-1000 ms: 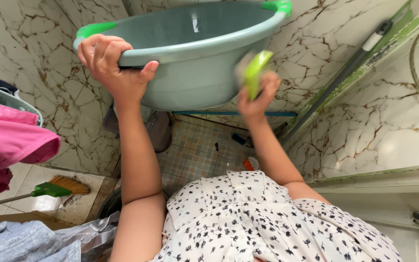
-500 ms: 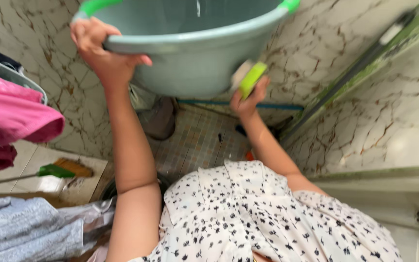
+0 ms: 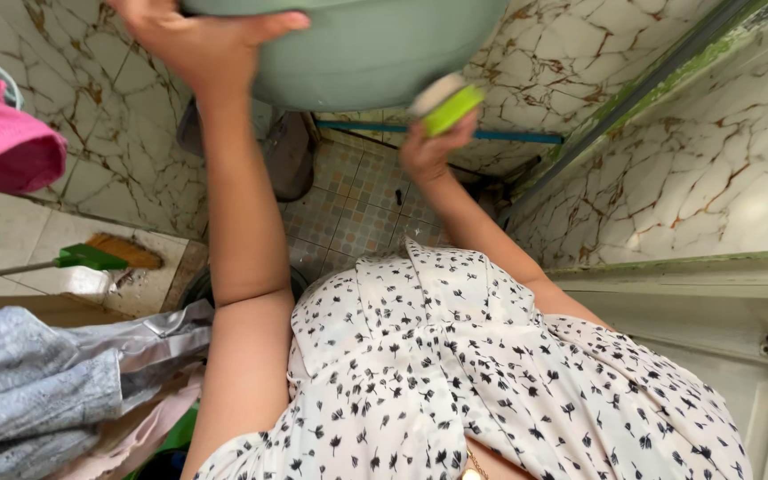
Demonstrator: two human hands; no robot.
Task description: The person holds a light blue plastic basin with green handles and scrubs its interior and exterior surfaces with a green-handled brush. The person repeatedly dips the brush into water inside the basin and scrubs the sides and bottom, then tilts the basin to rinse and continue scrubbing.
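Raised overhead, the pale green plastic basin [image 3: 357, 53] runs off the top edge, its rim hidden. Our left hand [image 3: 193, 40] has a closed grip on its side; our right hand [image 3: 428, 147] clasps a lime-green round scrubbing pad [image 3: 446, 102] against its underside. The basin sits higher than half a second ago.

Bright, even daylight fills the scene with soft shadows, mild glare on the marble wall [image 3: 731, 178] right of the grip, slight blur and wide-angle stretching toward the edges.
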